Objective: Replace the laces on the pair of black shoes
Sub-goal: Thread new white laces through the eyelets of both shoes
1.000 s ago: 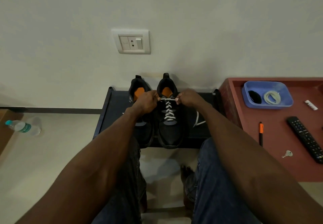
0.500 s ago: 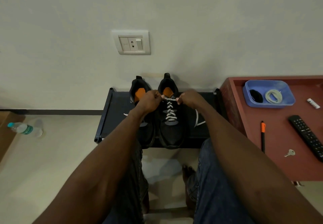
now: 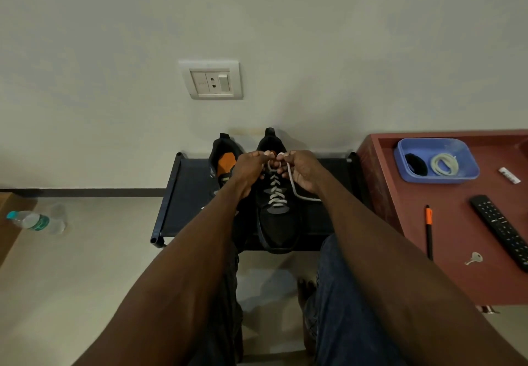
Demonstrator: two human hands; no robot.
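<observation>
Two black mesh shoes [image 3: 276, 217] are seen; a flat white lace [image 3: 294, 185] is pinched by left hand [image 3: 248, 169] and right hand [image 3: 300, 169], fingers curled.

No legible text anywhere

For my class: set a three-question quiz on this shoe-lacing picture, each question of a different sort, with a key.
1. True or false: both hands grip the white lace at the top of the right-side shoe.
2. What lies in the blue tray beside the dark bundle? A) a key B) a coiled white lace C) a pen
3. Fill in: the shoes stand on a black ____.

Key
1. True: the left hand and the right hand pinch it near the shoe's collar.
2. B: the coiled lace.
3. Rack.
</observation>
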